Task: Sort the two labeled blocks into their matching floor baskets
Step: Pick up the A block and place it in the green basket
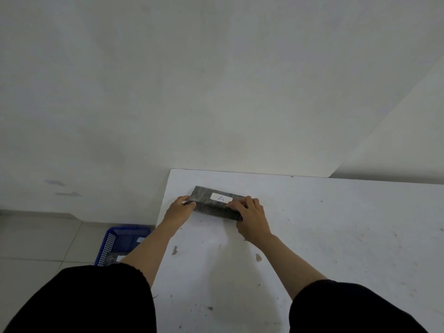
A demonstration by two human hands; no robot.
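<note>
Here, a dark grey rectangular stone-like block (pixel 217 203) is lying on the white tabletop (pixel 312 236), its white paper label (pixel 221 197) reading "A". The left hand (pixel 179 209) is clamping the block's left end; the right hand (pixel 252 216) is clamping its right end, both arms reaching forward in black sleeves (pixel 96 301). Below the left forearm, a blue perforated plastic floor basket (pixel 109 243) is holding something labelled, unreadable.
</note>
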